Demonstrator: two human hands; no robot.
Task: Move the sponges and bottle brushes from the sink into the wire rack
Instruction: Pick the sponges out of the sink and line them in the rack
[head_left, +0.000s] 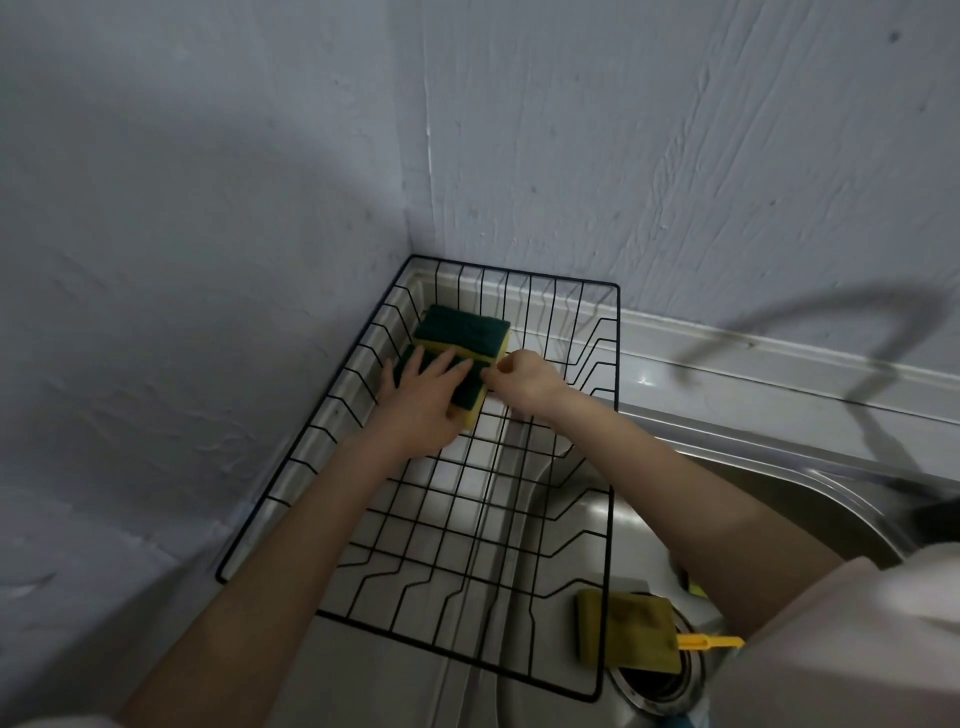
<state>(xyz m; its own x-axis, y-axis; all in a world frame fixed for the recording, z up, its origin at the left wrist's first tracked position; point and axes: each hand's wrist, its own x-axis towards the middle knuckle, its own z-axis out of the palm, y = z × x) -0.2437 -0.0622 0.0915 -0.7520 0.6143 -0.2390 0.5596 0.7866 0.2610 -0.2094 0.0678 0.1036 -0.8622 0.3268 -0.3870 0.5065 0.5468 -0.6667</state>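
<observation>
A black wire rack (616, 364) sits in the corner, partly over the sink's left edge. Two yellow sponges with green scrub tops lie in its far left end: one (467, 328) near the back, a second (470, 395) in front of it. My left hand (421, 405) lies flat on the second sponge, fingers spread over its green top. My right hand (524, 379) pinches that sponge's right corner. A worn yellow sponge (631, 629) lies in the sink (779, 467) by the drain, next to a yellow brush handle (709, 643) that my right arm partly hides.
Grey walls meet in a corner right behind the rack. The sink drain (654, 686) is at the lower right. A raised steel ledge (753, 364) runs along the back wall. The tap's shadow falls on the right wall.
</observation>
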